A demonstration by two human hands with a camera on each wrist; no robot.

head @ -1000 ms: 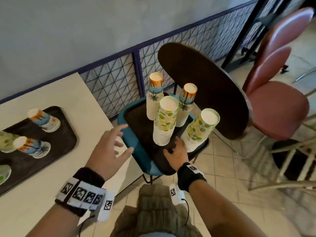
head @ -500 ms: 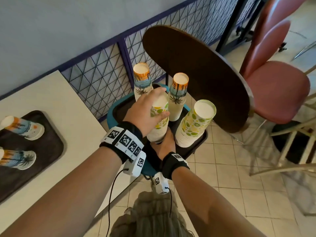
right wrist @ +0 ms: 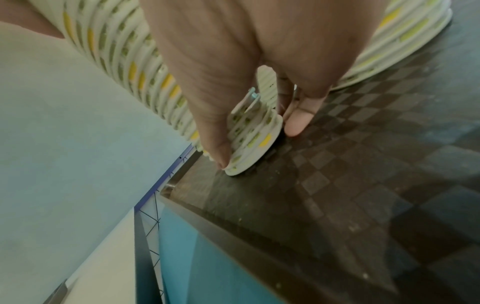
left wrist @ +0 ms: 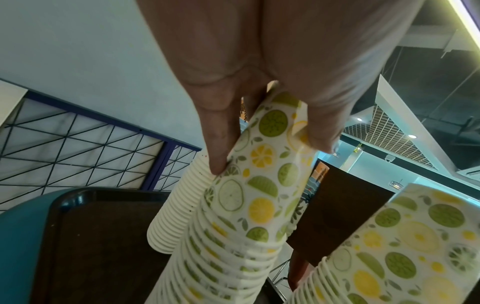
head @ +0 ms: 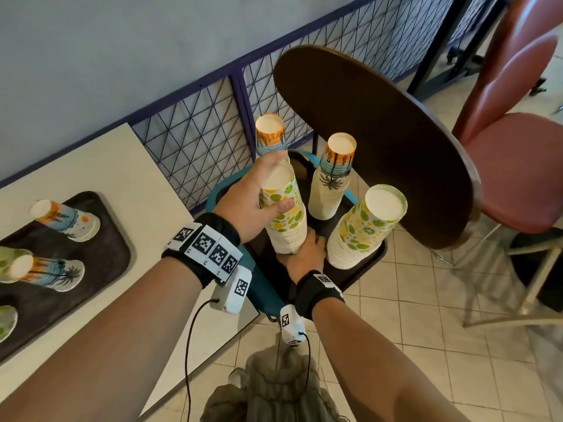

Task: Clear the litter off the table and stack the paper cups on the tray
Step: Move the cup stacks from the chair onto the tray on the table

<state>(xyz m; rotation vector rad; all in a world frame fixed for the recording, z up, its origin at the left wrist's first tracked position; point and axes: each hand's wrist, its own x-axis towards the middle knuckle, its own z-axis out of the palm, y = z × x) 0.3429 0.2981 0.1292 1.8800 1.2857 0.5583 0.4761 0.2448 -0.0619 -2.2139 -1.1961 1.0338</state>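
Left hand point(head: 249, 199) clamps top of citrus-print cup stack point(head: 285, 214) on tray point(head: 370, 263); right wrist view alone shows right hand point(right wrist: 249, 67) pinching stack's bottom rims.

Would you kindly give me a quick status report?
Left hand grips top of citrus cup stack. Right hand pinches its base on the tray. Three other stacks crowd close.

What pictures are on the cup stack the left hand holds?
Green limes and yellow lemon slices with leaves on the cup stack, clearest in the left wrist view.
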